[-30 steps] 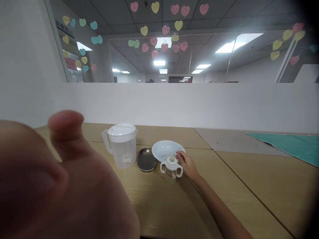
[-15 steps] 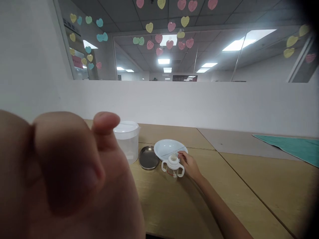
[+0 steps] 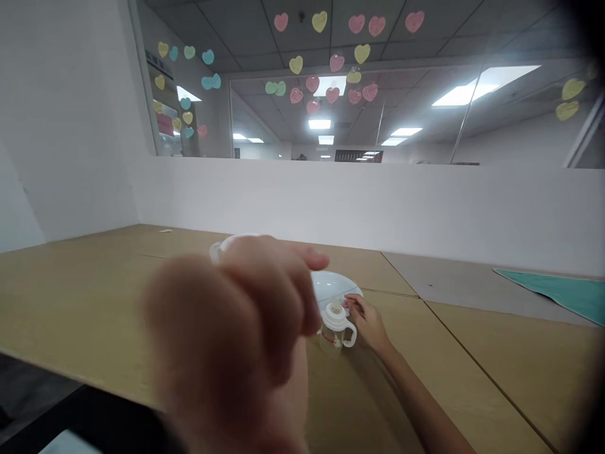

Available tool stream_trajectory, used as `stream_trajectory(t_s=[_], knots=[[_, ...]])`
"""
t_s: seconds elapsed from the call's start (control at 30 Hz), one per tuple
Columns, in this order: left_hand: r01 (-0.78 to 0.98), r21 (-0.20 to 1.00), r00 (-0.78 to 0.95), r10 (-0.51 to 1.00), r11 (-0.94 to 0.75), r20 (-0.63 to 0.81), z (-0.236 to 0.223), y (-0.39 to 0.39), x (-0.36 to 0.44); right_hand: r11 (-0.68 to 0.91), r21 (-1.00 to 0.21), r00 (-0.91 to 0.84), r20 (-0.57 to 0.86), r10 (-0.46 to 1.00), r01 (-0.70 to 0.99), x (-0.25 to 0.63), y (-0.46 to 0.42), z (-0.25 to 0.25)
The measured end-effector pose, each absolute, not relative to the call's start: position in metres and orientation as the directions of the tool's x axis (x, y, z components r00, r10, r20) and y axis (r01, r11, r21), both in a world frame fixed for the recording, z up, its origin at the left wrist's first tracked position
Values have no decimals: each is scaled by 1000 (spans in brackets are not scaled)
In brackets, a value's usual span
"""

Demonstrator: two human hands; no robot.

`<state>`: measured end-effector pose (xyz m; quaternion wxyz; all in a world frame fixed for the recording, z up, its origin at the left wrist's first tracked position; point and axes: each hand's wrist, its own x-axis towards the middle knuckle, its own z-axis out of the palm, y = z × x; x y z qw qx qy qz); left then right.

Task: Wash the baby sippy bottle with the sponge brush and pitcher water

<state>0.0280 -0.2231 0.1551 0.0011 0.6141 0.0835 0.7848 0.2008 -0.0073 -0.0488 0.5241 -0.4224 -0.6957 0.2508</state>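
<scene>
My left hand (image 3: 246, 315) is large and blurred close to the camera, its fingers curled in and nothing seen in them. Beyond it on the table, a clear sippy cup (image 3: 331, 340) with a white lid and handles stands upright; the hand hides part of its left side. My right hand (image 3: 368, 320) rests just right of the cup's lid, at the rim of a white plate (image 3: 333, 282). Its fingers are loosely bent and slightly apart; whether their tips touch the cup is unclear. Most of the plate's left side is covered by my left hand.
The rim of a white-lidded tub (image 3: 216, 251) shows behind my left hand. A green cloth (image 3: 562, 293) lies at the far right of the wooden table (image 3: 75, 290). A white wall (image 3: 293, 195) with a window above it stands at the back.
My left hand has moved right and away from the camera, now covering the metal dish and most of the tub. The view has shifted left. My right hand and the cup have barely moved.
</scene>
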Motion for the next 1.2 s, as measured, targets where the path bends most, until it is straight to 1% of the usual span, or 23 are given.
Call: stream_trajectory(t_s=[0.07, 0.13, 0.2, 0.27, 0.3, 0.33, 0.4, 0.47, 0.57, 0.63, 0.73, 0.87, 0.97, 1.1, 1.2], knots=[[125, 118, -259, 82, -985, 962, 148, -201, 34, 510, -823, -37, 518, 855, 251, 199, -9, -45], [263, 46, -129, 12, -964, 992, 125, -168, 37, 515, -832, 34, 532, 846, 207, 197, -15, -39], [368, 2, -47, -16, -930, 999, 88, -131, 37, 546, -820, 84, 565, 821, 173, 193, -26, -32], [411, 116, 62, 155, -904, 986, 46, -100, 37, 608, -775, 92, 627, 773, 173, 188, -39, -28], [414, 190, 74, 241, -890, 968, 26, -89, 36, 645, -739, 77, 667, 741, 194, 186, -45, -27], [416, 234, 92, 296, -879, 951, 9, -81, 36, 682, -697, 56, 707, 705, 220, 184, -50, -26], [411, 252, 130, 330, -876, 935, -18, -73, 33, 741, -611, 2, 772, 636, 280, 179, -58, -27], [413, 255, 158, 344, -874, 925, -33, -70, 31, 776, -535, -47, 813, 580, 334, 174, -61, -28], [444, 252, 160, 353, -860, 922, -40, -67, 28, 808, -444, -90, 854, 513, 387, 167, -61, -29], [479, 244, 169, 361, -843, 917, -42, -65, 27, 809, -416, -92, 866, 492, 416, 163, -59, -29], [507, 249, 165, 377, -825, 912, -48, -60, 27, 777, -426, -61, 860, 507, 464, 159, -57, -31], [532, 318, 123, 443, -785, 888, -55, -56, 28, 736, -453, -41, 838, 544, 503, 154, -54, -34], [535, 366, 118, 496, -761, 860, -59, -52, 28, 692, -499, -16, 805, 592, 522, 152, -51, -35], [509, 445, 150, 584, -737, 798, -61, -50, 28, 640, -590, 9, 738, 674, 493, 153, -49, -35], [485, 497, 174, 636, -719, 751, -61, -49, 29, 640, -616, -45, 703, 710, 460, 155, -50, -34]])
